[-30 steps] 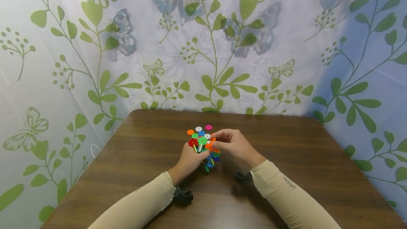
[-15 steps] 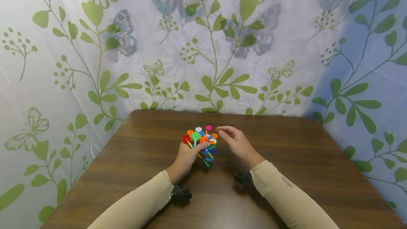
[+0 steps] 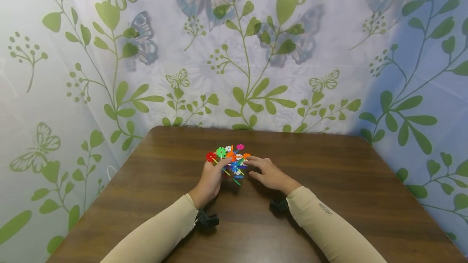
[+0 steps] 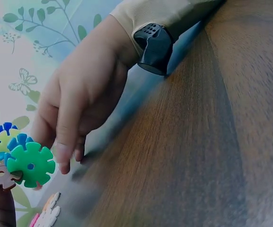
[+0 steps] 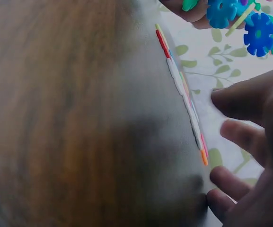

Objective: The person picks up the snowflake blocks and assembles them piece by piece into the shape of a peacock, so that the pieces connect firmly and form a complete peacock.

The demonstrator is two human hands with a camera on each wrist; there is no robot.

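Observation:
My left hand (image 3: 209, 181) grips a cluster of interlocking plastic discs (image 3: 235, 167), notched like flowers, in blue, green, orange and other colours. A red disc (image 3: 211, 156) and a green disc (image 3: 221, 152) stick out on its left side. Just right of the cluster is my right hand (image 3: 269, 175), its fingers extended and apart. In the right wrist view the right fingers (image 5: 242, 137) hold nothing, with a gap to the blue disc (image 5: 259, 34) above. Fingers of the left hand (image 4: 4, 208) show beneath the cluster in the left wrist view.
Loose discs lie flat on the brown table (image 3: 310, 153) behind the cluster, among them a pink disc (image 3: 240, 147) and a white disc (image 3: 228, 148). Edge-on, they form a thin row of discs (image 5: 181, 87) in the right wrist view. A leaf-patterned curtain (image 3: 204, 72) hangs behind.
The left hand has moved left and slightly away from me, turning the cluster. The right hand has let go of the cluster, drawn back to the right and spread its fingers.

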